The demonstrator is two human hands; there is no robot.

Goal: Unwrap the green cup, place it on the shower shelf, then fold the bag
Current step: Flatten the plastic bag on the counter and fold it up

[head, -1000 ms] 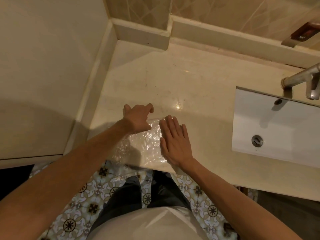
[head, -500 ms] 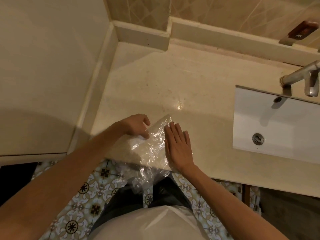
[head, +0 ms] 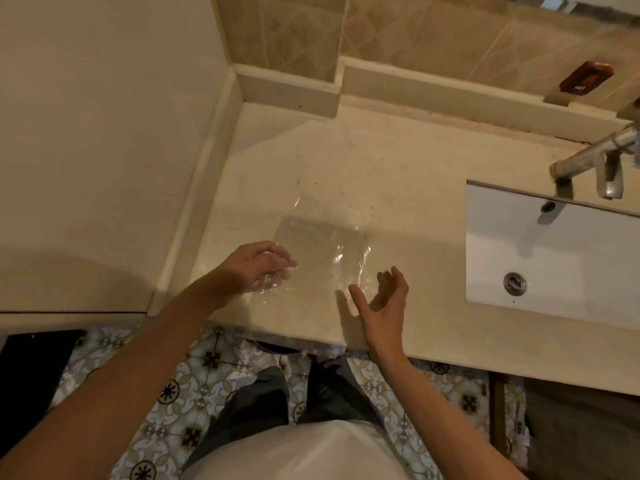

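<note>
Head-worn view, steeply down onto countertop (head: 398,188)

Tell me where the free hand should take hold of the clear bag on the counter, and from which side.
The clear bag lies spread flat on the counter, and the left hand already grips its near-left corner. The right hand hovers open at its near-right edge. Likely best: pinch that near-right corner from the right, sliding the fingers under the thin edge, since flat film offers nothing else to grasp.

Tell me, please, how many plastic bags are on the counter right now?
1. A single clear plastic bag lies spread on the counter left of the sink; the left hand grips its left edge, while the right hand hovers open nearby.
</note>
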